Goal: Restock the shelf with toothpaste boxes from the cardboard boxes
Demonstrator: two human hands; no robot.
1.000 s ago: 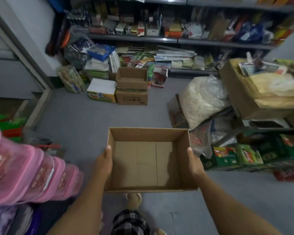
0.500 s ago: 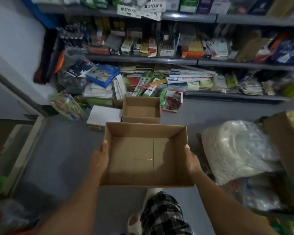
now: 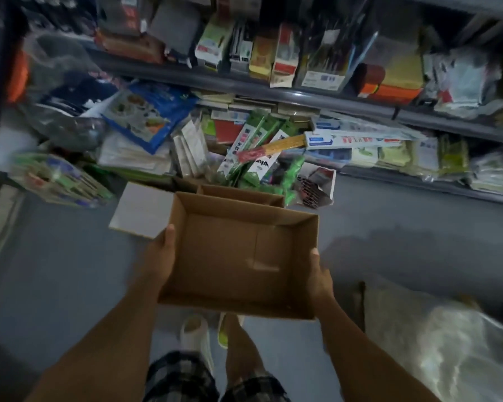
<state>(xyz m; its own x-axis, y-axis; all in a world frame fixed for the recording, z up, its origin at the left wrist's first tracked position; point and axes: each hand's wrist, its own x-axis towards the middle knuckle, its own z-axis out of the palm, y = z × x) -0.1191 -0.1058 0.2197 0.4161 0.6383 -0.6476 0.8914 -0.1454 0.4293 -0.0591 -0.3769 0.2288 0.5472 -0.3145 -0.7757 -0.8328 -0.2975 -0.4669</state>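
Observation:
I carry an open, empty cardboard box (image 3: 233,256) in front of my body. My left hand (image 3: 159,256) grips its left wall, thumb on the rim. My right hand (image 3: 320,278) grips its right wall the same way. Just beyond it, another open cardboard box (image 3: 244,195) stands on the floor, mostly hidden by the carried one. Behind that, long green and white toothpaste boxes (image 3: 250,146) lie heaped on the lowest shelf (image 3: 360,105).
A white box (image 3: 140,210) sits on the floor left of the cardboard boxes. Packaged goods (image 3: 55,181) lean at the far left. A large clear plastic bag (image 3: 447,338) lies at the lower right. Grey floor (image 3: 55,271) stretches on the left.
I have walked closer to the shelf with the empty box. The shelf and the floor box now fill more of the view, and the carried box overlaps the floor box.

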